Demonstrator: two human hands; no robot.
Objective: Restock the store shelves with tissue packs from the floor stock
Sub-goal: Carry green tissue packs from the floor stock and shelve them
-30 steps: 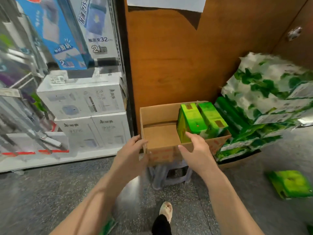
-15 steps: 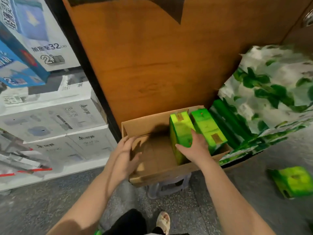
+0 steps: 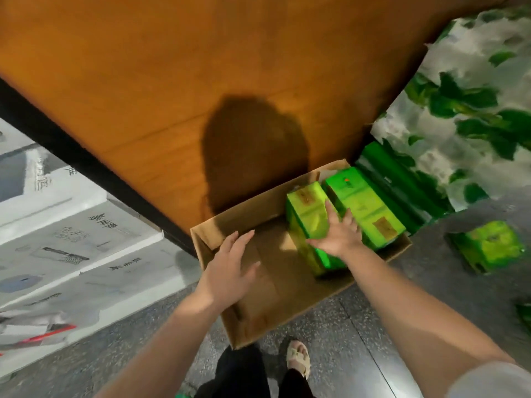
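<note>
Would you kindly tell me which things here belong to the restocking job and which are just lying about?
Job:
- two green tissue packs
- brown cardboard box
- right hand
- left hand
- green pack on floor

Lying about:
- white appliance cartons
- orange wooden panel

A: Open brown box (image 3: 290, 294): material?
B: Matt corrugated cardboard. The two upright bright green tissue packs (image 3: 310, 219) inside it are wrapped in glossy plastic film.
A: Surroundings?
B: Orange-brown wall panel (image 3: 172, 81): smooth wood-grain finish. Grey floor (image 3: 344, 334): speckled, polished, stone-like. Large white-and-green leaf-print bundle (image 3: 465, 110): shiny plastic wrap. White printed cartons (image 3: 71, 239): matt card.
</note>
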